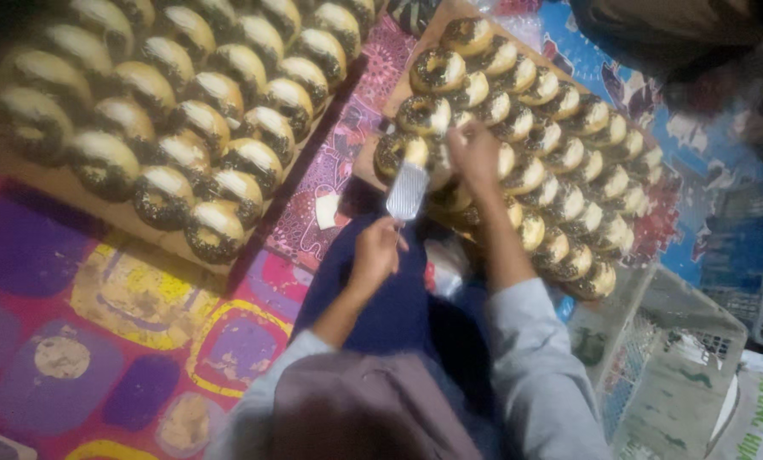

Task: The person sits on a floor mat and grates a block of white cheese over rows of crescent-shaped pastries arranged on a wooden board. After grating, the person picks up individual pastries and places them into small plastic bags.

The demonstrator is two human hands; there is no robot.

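**Grating a topping over the near row of doughnuts**

The left hand (pixel 375 254) has its grip wrapped around the handle of a small flat metal grater (pixel 407 191), which stands tilted over the near left corner of the right-hand tray (pixel 366 167). The right hand (pixel 475 156) is just beside the grater's upper end, fingers pinched narrow; it seems to press a small pale piece against the grater face, though blur hides what that piece is. The doughnuts (pixel 518 128) on this tray are dark-glazed rings with a pale topping, laid in overlapping rows that run away from the grater toward the far right corner.

To the left of the grater, across a strip of patterned floor mat (pixel 143 298), a second wooden board (pixel 24 179) carries more glazed doughnuts of the same kind. A small white block (pixel 326 210) lies on the mat just left of the grater. Well to the right of the grater stand plastic baskets (pixel 679 341).

By my reading, the topping step is under way at the tray's near rows. The next move calls for a steady grater angle and short strokes, shifting along the row so the shavings land on the rings and not on the mat.
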